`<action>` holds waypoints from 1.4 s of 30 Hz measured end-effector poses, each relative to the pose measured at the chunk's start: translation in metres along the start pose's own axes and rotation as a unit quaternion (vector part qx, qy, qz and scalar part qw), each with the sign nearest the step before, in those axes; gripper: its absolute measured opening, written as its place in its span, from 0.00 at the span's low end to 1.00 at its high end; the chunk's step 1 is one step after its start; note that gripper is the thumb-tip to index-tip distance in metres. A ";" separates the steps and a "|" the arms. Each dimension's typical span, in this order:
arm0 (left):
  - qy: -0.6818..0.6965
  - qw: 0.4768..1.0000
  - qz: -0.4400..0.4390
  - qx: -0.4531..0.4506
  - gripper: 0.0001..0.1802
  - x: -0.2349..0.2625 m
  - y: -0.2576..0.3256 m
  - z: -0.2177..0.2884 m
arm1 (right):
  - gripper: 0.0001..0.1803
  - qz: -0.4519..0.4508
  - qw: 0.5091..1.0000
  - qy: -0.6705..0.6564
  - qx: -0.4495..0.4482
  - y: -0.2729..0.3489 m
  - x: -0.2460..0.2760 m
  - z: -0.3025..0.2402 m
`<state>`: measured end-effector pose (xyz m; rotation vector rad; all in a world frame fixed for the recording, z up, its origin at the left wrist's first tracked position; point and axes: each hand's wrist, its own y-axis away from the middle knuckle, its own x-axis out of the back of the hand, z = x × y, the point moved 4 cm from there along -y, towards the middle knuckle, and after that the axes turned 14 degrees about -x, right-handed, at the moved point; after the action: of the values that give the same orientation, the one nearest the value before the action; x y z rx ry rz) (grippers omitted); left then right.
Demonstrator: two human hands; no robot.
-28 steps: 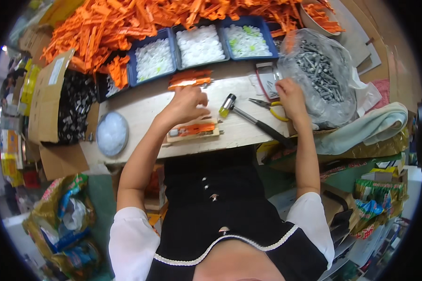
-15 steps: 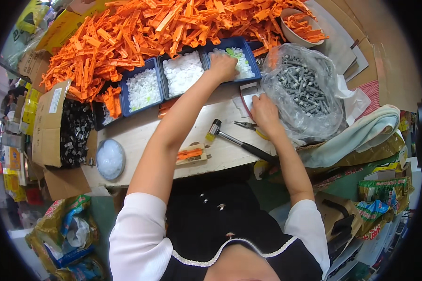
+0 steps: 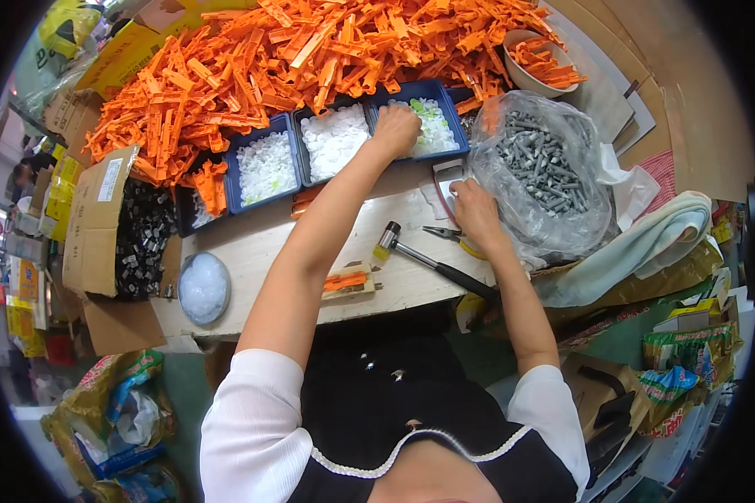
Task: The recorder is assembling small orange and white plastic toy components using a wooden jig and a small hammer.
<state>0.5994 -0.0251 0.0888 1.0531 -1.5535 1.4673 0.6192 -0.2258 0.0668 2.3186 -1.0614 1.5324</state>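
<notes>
My left hand [image 3: 397, 130] is over the left side of a blue bin [image 3: 464, 142] of small white and light green plastic pieces [image 3: 435, 126]. Its fingers are curled, and their tips are hidden. Below the bin, my right hand [image 3: 476, 210] is closed beside a small flat white thing with a dark red edge [image 3: 446, 174]; whatever its fingers hold is too small to make out. Pliers with yellow handles [image 3: 441, 231] lie just left of the right wrist. A hammer [image 3: 432, 262] with a black grip rests on the white table [image 3: 298, 243].
Orange plastic parts [image 3: 310, 54] are heaped along the back. More blue bins [image 3: 291, 178] of white pieces stand in front of them. A clear bag of grey parts [image 3: 545, 163] is at right, a carton of black pieces [image 3: 96, 218] and a round dish [image 3: 204, 289] at left.
My left hand has drawn slightly back toward me at the bin. My right hand has shifted a little lower by the flat white thing. The whole view has moved slightly.
</notes>
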 end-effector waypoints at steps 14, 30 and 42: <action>0.631 0.711 0.113 0.287 0.13 0.071 0.109 0.042 | 0.06 -0.001 1.000 0.004 0.023 0.012 -0.003 0.006; 0.779 0.448 0.364 0.244 0.08 0.105 0.276 0.108 | 0.06 -0.398 0.694 -0.587 -0.125 0.083 -0.026 -0.158; 0.758 0.468 0.398 0.219 0.07 0.109 0.286 0.106 | 0.07 -0.393 0.660 -0.619 -0.163 0.092 -0.036 -0.179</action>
<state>0.2962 -0.1360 0.0700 -1.0575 -0.1082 2.2636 0.4205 -0.1879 0.0967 2.7280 -0.1844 -0.6647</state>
